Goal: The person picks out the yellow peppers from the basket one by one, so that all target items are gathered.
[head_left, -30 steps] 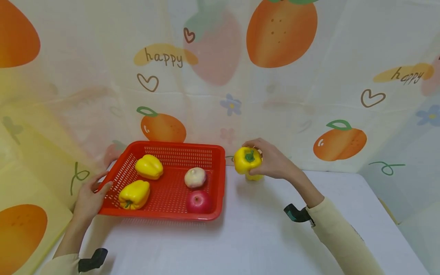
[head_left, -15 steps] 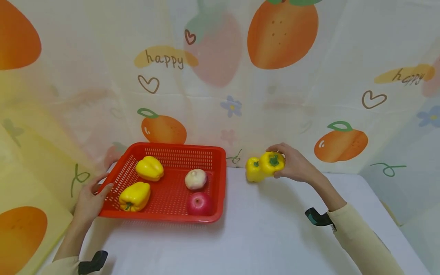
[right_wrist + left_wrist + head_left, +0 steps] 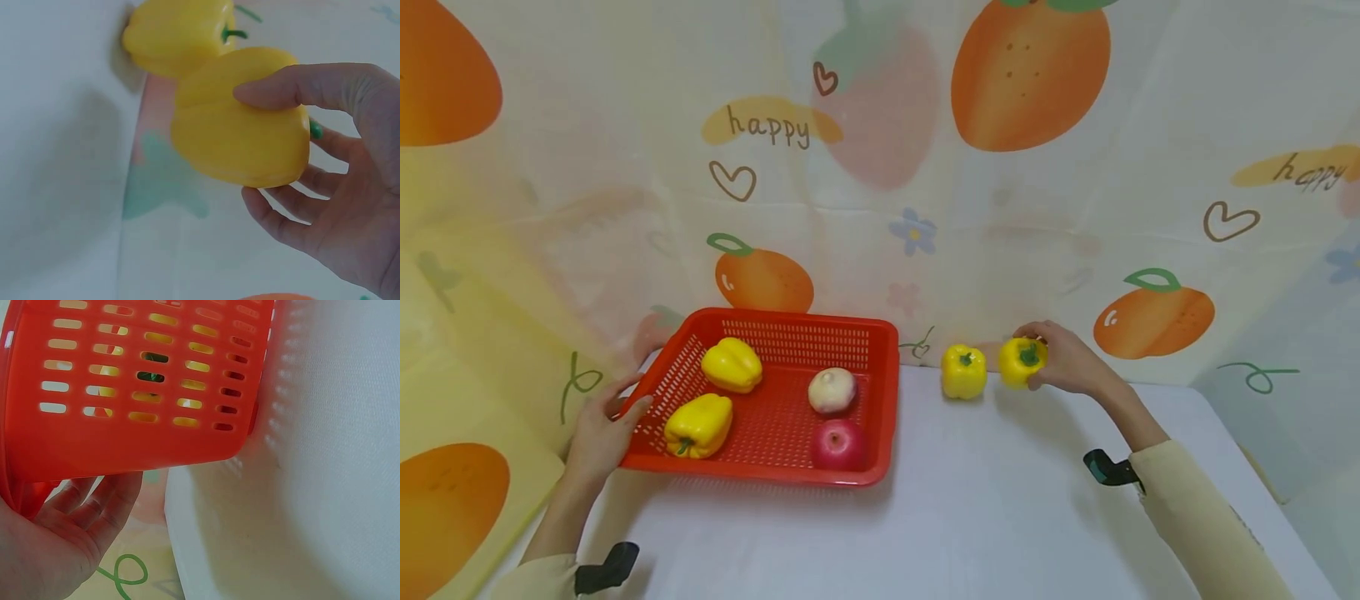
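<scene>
My right hand (image 3: 1067,360) holds a yellow bell pepper (image 3: 1021,363) between thumb and fingers, raised over the back of the table. In the right wrist view the thumb lies across the side of this held pepper (image 3: 240,125), its green stem pointing toward the palm. Just left of it, a second yellow bell pepper (image 3: 964,372) stands upright on the table. My left hand (image 3: 602,433) grips the left rim of a red plastic basket (image 3: 760,473). Inside the basket are two yellow bell peppers (image 3: 698,425) at the left, with a garlic bulb (image 3: 832,391) and a pink-red apple (image 3: 838,445) at the right.
The white table (image 3: 970,517) backs onto a hanging cloth (image 3: 1030,208) printed with oranges, hearts and the word "happy". Another panel of the cloth closes off the left side. The table's right edge runs diagonally beyond my right forearm.
My right hand has carried its pepper to the right, away from the basket, uncovering the pepper standing behind it. The left hand keeps its hold on the basket.
</scene>
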Demonstrator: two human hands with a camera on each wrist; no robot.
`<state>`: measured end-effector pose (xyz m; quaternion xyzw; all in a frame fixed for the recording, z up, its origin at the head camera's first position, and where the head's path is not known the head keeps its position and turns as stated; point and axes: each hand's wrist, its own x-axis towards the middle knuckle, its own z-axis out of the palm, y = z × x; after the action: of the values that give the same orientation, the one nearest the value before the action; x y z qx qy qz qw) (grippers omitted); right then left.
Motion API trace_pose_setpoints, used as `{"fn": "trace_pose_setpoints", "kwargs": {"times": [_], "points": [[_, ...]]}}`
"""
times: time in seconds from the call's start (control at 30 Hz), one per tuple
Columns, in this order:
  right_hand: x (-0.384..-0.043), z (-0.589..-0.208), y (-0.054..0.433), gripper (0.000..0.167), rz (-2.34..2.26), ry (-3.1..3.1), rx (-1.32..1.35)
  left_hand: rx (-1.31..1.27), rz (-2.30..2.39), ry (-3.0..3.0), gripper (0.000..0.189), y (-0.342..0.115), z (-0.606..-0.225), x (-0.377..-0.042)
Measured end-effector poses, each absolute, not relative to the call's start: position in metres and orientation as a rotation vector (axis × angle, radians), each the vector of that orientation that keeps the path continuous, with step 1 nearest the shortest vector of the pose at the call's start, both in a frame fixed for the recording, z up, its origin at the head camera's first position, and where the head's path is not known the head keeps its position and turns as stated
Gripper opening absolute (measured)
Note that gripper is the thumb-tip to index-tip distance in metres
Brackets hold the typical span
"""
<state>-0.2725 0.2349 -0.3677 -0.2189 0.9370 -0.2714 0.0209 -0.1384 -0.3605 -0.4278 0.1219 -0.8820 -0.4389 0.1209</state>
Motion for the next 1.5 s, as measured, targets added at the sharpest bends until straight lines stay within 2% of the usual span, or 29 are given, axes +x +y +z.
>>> {"fn": "trace_pose_setpoints", "kwargs": {"times": [0.37, 0.6, 0.93, 1.33, 1.5], "points": [[-0.292, -0.404, 0.242, 0.069, -0.817, 2.838, -0.587, 0.367, -1.28, -2.59, 0.057, -0.359, -0.429, -0.139], [-0.297, -0.41, 0.241, 0.066, -0.774, 2.788, -0.568, 0.34, -1.285, -2.57, 0.056, -0.359, -0.428, -0.139], [-0.296, -0.404, 0.241, 0.066, -0.723, 2.757, -0.569, 0.384, -1.261, -2.592, 0.057, -0.359, -0.424, -0.137], [-0.287, -0.375, 0.235, 0.066, -0.581, 2.743, -0.561, 0.388, -1.298, -2.559, 0.055, -0.362, -0.428, -0.137], [-0.277, -0.361, 0.22, 0.06, -0.515, 2.831, -0.597, 0.401, -1.303, -2.561, 0.056, -0.359, -0.427, -0.139]]}}
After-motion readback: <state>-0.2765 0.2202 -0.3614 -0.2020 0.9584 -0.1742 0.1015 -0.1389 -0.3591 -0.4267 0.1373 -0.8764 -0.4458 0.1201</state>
